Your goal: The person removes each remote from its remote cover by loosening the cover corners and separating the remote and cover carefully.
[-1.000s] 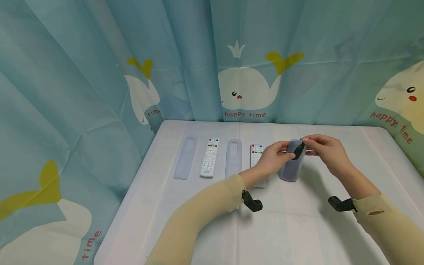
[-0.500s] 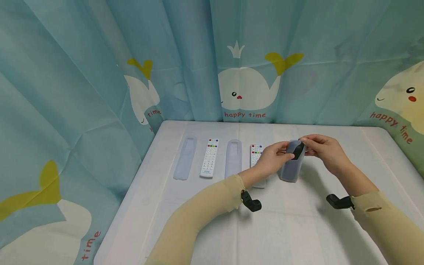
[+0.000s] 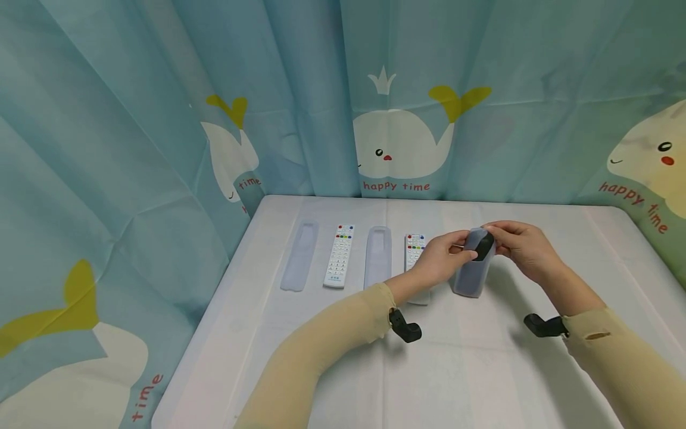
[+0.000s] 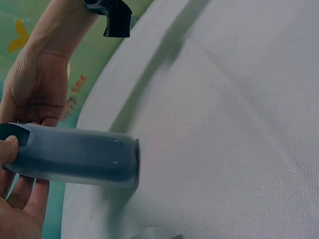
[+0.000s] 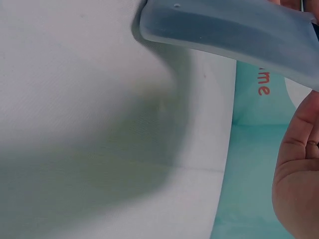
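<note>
In the head view, a translucent silicone remote cover (image 3: 470, 280) stands tilted at the right of the table, a black remote (image 3: 484, 246) inside it. The remote's bare black end shows through the cover's opening near the top. My left hand (image 3: 440, 257) pinches the cover's left side, thumb on the black part. At the top right edge, my right hand (image 3: 525, 249) grips the cover with thumb and fingers. The left wrist view shows the cover's lower end (image 4: 79, 157) close to the tabletop; whether it touches, I cannot tell. Partly behind my left hand lies a white remote (image 3: 414, 250).
Left of the hands, another translucent cover (image 3: 378, 256), a second white remote (image 3: 339, 256) and a third cover (image 3: 299, 256) lie in a row on the white table (image 3: 429, 369). A whale-print curtain (image 3: 321, 89) hangs behind the table's far edge.
My right hand has shifted slightly left along the cover's top edge. The cover's upper end has moved a little, and the left hand keeps its hold almost unmoved.
</note>
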{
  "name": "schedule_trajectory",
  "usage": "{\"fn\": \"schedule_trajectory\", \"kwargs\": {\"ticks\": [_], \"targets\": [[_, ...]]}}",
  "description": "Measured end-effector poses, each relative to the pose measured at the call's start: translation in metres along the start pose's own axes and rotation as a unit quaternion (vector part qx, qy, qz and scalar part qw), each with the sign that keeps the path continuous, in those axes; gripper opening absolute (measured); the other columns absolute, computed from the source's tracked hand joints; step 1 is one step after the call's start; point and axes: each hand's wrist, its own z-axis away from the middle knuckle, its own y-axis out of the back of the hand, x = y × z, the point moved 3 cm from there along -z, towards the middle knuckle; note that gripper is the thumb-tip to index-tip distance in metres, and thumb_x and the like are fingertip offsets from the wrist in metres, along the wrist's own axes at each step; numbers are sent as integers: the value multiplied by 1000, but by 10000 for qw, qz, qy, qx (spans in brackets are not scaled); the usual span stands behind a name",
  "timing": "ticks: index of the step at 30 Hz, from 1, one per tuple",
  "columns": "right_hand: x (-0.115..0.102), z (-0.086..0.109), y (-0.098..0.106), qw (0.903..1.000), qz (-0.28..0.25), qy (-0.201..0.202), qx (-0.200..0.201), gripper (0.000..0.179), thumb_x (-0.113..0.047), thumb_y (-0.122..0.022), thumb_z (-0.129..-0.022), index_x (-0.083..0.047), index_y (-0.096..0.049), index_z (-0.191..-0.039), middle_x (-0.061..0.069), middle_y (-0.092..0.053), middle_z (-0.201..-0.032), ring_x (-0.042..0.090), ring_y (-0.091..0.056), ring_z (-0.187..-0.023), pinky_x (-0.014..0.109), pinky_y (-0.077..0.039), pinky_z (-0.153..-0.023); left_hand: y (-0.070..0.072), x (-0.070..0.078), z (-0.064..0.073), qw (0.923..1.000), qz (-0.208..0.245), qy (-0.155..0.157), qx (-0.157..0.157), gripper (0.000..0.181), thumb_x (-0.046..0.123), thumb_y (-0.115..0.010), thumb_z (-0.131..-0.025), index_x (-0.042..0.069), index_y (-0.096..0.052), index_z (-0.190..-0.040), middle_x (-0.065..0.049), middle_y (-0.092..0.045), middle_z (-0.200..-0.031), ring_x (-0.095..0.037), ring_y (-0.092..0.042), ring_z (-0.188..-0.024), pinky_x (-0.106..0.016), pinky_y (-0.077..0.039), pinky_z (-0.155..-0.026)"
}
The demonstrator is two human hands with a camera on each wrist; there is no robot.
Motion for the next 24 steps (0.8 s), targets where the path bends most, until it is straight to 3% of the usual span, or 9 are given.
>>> {"fn": "schedule_trajectory", "kwargs": {"ticks": [10, 16, 20, 24], "targets": [[7, -7, -4, 9997, 158, -109, -151, 17, -17, -62, -104, -20, -78, -99, -8, -68, -103, 7, -60, -87, 17, -52, -72, 3, 4, 3, 9986, -459, -205, -176, 47, 23, -69, -100, 20, -58, -146, 8, -67, -123, 0, -62, -104, -15, -52, -80], [10, -9, -6, 9985, 141, -495, -193, 17, -17, -61, -104, -21, -77, -101, -9, -66, -106, 8, -60, -93, 19, -53, -76, 4, 4, 3, 9985, -464, -270, -127, 46, 23, -72, -99, 21, -61, -143, 8, -68, -120, 1, -64, -102, -15, -52, -78], [10, -11, -6, 9956, 473, -729, -338, 13, -19, -60, -105, -22, -73, -104, -9, -65, -107, 9, -58, -92, 20, -52, -77, 5, 4, 4, 9990, -379, -210, -76, 43, 22, -73, -98, 20, -63, -140, 10, -68, -118, 1, -64, -101, -15, -53, -79], [10, -11, -4, 9950, 487, -709, -500, 10, -16, -60, -106, -20, -69, -106, -8, -64, -105, 9, -56, -91, 21, -51, -76, 6, 4, 4, 9992, -327, -200, -63, 40, 22, -74, -97, 18, -65, -136, 11, -68, -115, 1, -64, -97, -16, -53, -78]]}}
